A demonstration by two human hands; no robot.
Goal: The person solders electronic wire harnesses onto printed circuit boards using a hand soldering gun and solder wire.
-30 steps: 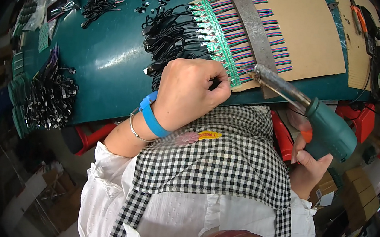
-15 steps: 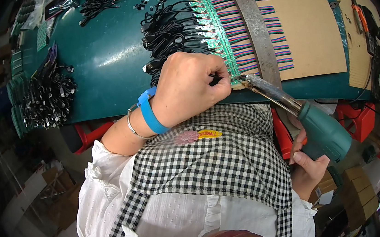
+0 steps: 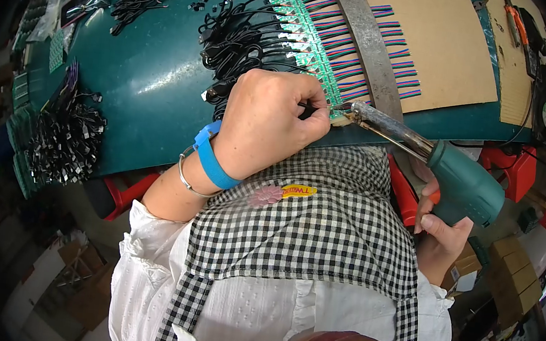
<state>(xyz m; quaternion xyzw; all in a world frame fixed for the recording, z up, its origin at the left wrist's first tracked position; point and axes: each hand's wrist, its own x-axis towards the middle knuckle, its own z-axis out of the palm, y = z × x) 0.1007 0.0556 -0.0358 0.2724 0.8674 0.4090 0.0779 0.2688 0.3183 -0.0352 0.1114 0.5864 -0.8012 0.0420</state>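
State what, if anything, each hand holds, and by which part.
Right hand: the green soldering gun, by its handle. Left hand: closed in a pinch, but what it holds cannot be told.

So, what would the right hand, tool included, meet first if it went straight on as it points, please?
Probably the near end of the green circuit-board strip, beside the left hand; depth is unclear, so the tip of the green-handled tool may be touching it.
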